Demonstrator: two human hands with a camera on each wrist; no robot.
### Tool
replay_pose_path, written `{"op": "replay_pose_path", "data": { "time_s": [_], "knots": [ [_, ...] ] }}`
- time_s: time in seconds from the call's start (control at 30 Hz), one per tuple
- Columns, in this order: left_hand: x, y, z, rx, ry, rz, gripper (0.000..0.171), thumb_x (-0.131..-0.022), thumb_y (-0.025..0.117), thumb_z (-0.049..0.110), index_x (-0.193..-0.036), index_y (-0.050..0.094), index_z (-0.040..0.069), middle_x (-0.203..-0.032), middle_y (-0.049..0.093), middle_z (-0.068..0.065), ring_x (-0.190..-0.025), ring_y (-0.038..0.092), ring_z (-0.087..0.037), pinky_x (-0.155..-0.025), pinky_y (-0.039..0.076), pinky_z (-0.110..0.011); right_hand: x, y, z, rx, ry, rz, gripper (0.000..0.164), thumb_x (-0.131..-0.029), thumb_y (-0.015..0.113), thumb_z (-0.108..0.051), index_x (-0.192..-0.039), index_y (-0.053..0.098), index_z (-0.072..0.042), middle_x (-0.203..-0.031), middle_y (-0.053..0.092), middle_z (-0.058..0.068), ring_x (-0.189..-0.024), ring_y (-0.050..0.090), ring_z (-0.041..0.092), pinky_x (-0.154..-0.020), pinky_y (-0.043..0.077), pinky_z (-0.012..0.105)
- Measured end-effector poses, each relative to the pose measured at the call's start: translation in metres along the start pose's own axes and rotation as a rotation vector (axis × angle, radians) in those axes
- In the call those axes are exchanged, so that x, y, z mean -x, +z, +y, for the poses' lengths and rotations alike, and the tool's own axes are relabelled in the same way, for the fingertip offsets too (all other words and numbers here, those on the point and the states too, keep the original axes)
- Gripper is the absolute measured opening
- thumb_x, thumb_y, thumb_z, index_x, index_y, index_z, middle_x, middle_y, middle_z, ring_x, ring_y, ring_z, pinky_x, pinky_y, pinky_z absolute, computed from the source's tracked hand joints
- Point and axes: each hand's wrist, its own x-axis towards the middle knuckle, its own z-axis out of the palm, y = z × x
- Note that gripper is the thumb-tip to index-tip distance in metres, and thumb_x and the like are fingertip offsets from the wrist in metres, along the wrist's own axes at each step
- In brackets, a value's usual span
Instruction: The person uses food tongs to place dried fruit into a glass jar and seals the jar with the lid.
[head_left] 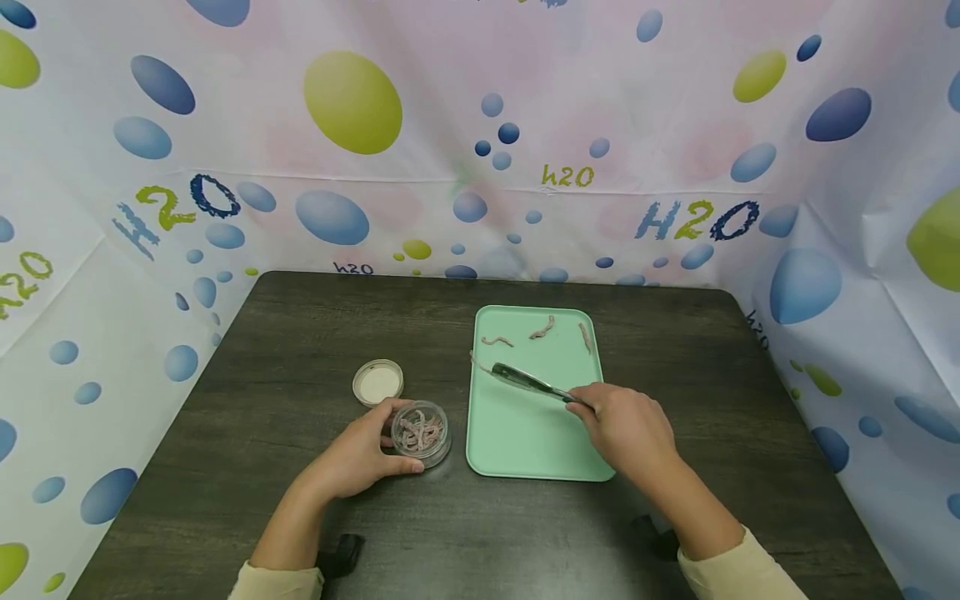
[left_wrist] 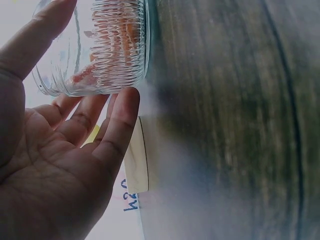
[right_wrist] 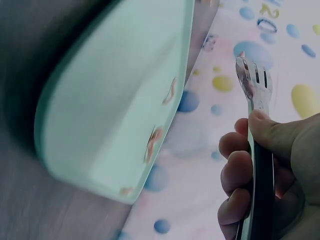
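With thumb and fingers spread around its side, my left hand [head_left: 358,454] holds a round glass jar [head_left: 438,454] on the table. Inside the jar lie several pinkish, worm-like strips [head_left: 420,432]. My right hand [head_left: 630,421] grips metal tongs [head_left: 525,381] with slotted, fork-like ends, pointing left over a mint-green tray [head_left: 532,442]. A thin pinkish strip [head_left: 481,365] shows at the tongs' tips, near the tray's left rim. Three similar strips lie apart along the tray's far end, one of them a curled strip [right_wrist: 154,142] in the right wrist view.
A round, pale jar lid [head_left: 378,382] lies on the dark wooden table [head_left: 300,333], just behind the jar. Behind and beside the table hangs a white curtain [head_left: 435,75] with blue and green dots. Black wrist straps sit below both hands.
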Motion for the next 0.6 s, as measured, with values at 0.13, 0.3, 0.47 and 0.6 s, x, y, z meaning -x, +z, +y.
{"op": "replay_pose_path", "data": {
  "time_s": [0.13, 0.3, 0.47, 0.6],
  "knots": [
    [0.000, -0.001, 0.001, -0.003, 0.000, -0.004, 0.096, -0.084, 0.097, 0.036, -0.162, 0.044, 0.016, -0.157, 0.055, -0.021, -0.123, 0.070, -0.037, -0.096, 0.062, -0.049, 0.007, 0.008, -0.015, 0.010, -0.068, 0.015, 0.017, -0.093, 0.086, -0.021, -0.110, 0.086, -0.019, -0.105, 0.085, -0.001, -0.082, 0.081, 0.021, -0.052, 0.052, 0.030],
    [0.000, 0.000, 0.000, 0.001, 0.005, -0.005, 0.095, -0.084, 0.096, 0.034, -0.162, 0.045, 0.017, -0.157, 0.055, -0.020, -0.123, 0.070, -0.037, -0.096, 0.062, -0.049, 0.014, 0.015, -0.028, 0.012, -0.117, 0.021, 0.016, -0.091, 0.088, -0.022, -0.107, 0.086, -0.022, -0.100, 0.084, -0.008, -0.082, 0.080, 0.014, -0.054, 0.053, 0.028],
    [0.000, 0.000, 0.000, 0.000, 0.008, -0.004, 0.095, -0.084, 0.096, 0.034, -0.162, 0.045, 0.017, -0.155, 0.056, -0.020, -0.122, 0.071, -0.036, -0.096, 0.062, -0.049, 0.019, 0.017, -0.038, 0.019, -0.146, 0.022, 0.015, -0.090, 0.089, -0.023, -0.104, 0.086, -0.024, -0.096, 0.083, -0.013, -0.082, 0.079, 0.008, -0.056, 0.053, 0.026],
    [0.000, 0.000, 0.000, 0.002, 0.005, -0.005, 0.095, -0.084, 0.096, 0.034, -0.162, 0.044, 0.016, -0.154, 0.057, -0.020, -0.122, 0.071, -0.035, -0.096, 0.062, -0.048, 0.020, 0.019, -0.044, 0.037, -0.190, 0.033, 0.013, -0.091, 0.089, -0.025, -0.104, 0.085, -0.024, -0.093, 0.082, -0.014, -0.080, 0.077, 0.007, -0.057, 0.053, 0.025]
  ]
}}
